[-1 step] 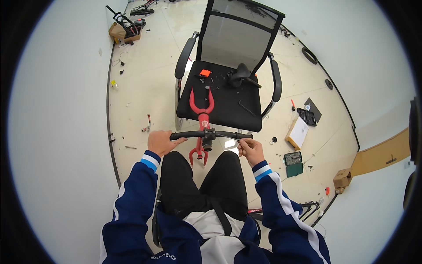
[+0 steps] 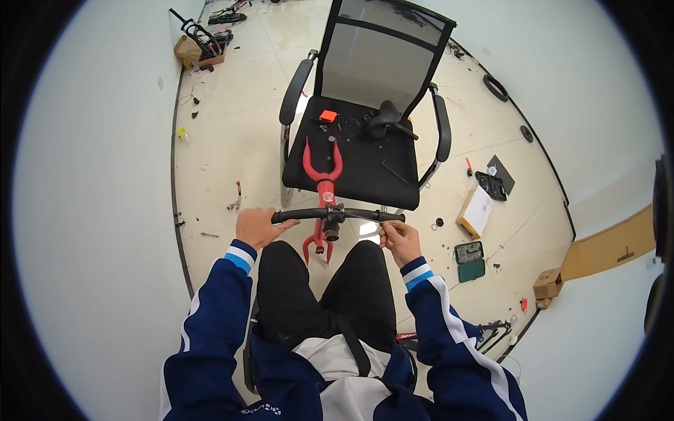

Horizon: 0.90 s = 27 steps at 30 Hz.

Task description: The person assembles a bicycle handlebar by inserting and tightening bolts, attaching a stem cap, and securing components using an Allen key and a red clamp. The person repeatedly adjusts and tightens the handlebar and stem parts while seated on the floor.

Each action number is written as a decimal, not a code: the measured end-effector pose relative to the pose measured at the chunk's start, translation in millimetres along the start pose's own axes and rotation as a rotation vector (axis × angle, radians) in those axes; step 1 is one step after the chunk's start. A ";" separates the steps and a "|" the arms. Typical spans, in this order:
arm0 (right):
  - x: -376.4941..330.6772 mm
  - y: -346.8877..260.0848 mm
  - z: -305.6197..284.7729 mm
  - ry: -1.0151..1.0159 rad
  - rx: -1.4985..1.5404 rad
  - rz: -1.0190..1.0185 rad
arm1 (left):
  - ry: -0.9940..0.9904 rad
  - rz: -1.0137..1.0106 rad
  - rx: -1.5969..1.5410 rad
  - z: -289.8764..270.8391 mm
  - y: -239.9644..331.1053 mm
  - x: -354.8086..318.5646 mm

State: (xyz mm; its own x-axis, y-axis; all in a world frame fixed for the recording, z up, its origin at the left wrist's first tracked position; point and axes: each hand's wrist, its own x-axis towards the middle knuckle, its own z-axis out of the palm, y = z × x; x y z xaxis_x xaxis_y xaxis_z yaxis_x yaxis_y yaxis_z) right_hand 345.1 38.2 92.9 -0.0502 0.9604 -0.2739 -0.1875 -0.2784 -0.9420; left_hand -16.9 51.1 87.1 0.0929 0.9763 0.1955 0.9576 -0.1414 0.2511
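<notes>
Black handlebar (image 2: 303, 213), end in left grip (image 2: 257, 228)

The slim item (image 2: 373, 220) in the right hand (image 2: 401, 243) is too small to identify; the backrest (image 2: 377, 67) is cut off above.

Counted two hands (image 2: 258, 228) (image 2: 402, 243), one black handlebar (image 2: 305, 215), one thin rod (image 2: 366, 219), two red forked ends (image 2: 325, 176) (image 2: 318, 243); on one chair seat (image 2: 361, 175), one saddle (image 2: 384, 119) near the far right corner, one orange piece (image 2: 328, 116) near the far left corner, one hex key (image 2: 395, 172) near the right edge.
</notes>
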 end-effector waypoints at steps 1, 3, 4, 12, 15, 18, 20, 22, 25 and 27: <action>-0.9 4.4 3.5 0.042 0.088 0.014 | 0.001 0.004 0.010 1.4 0.0 0.2; -0.7 7.7 5.8 0.098 0.225 0.027 | 0.012 0.011 0.013 3.9 1.3 1.2; 0.9 8.0 7.3 0.116 0.243 0.029 | 0.018 0.013 0.010 4.5 1.4 1.3; 44.9 -8.1 23.9 0.184 0.243 0.044 | 0.045 -0.009 -0.025 7.9 1.1 -4.2; 78.5 -10.5 34.0 0.131 0.141 0.053 | 0.038 -0.001 -0.025 9.6 -3.2 -3.7; 111.2 -23.3 56.0 0.111 -0.206 0.048 | 0.042 -0.004 -0.060 7.1 0.0 -1.8; 128.0 -30.7 84.1 0.086 -0.588 0.026 | 0.023 -0.025 -0.057 6.7 -1.3 -2.9; 125.2 -36.5 118.4 0.049 -0.983 -0.273 | 0.026 -0.008 -0.074 10.2 2.8 -1.5; 106.6 -15.9 184.7 -0.483 -1.254 -0.435 | 0.062 0.001 -0.080 23.6 -6.5 -3.7; 54.8 -12.6 221.1 -0.658 -1.412 -0.665 | 0.072 0.022 -0.054 34.1 -18.0 -7.4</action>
State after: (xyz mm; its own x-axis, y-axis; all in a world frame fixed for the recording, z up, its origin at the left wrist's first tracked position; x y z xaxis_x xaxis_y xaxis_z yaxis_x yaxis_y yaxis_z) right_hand 127.8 95.2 132.6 -0.7667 0.6420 -0.0092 0.5971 0.7077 -0.3776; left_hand -25.5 52.0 48.8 0.0923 0.9588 0.2686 0.9393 -0.1734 0.2959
